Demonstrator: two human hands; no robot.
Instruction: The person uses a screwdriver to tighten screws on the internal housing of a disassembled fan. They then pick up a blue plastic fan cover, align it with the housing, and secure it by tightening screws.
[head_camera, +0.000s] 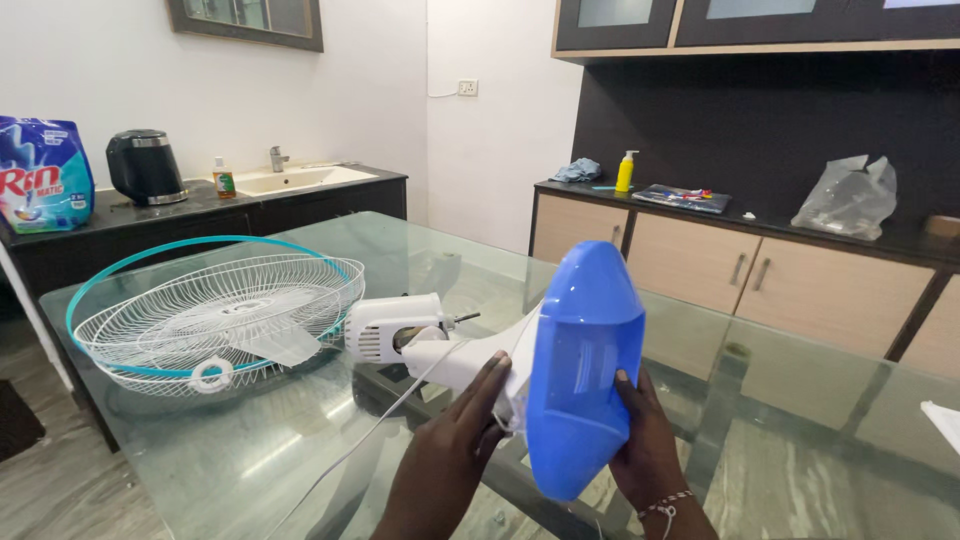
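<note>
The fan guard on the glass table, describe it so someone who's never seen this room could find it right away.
Start at the glass table; on its left end lies the fan guard, left of the white motor housing. It is a round white wire dome, the only thing there with a teal rim.

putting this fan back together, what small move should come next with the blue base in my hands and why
Probably lower the blue plastic fan base flat onto the glass table: both the left hand and right hand hold it tilted in the air, with the white motor head resting sideways.
</note>
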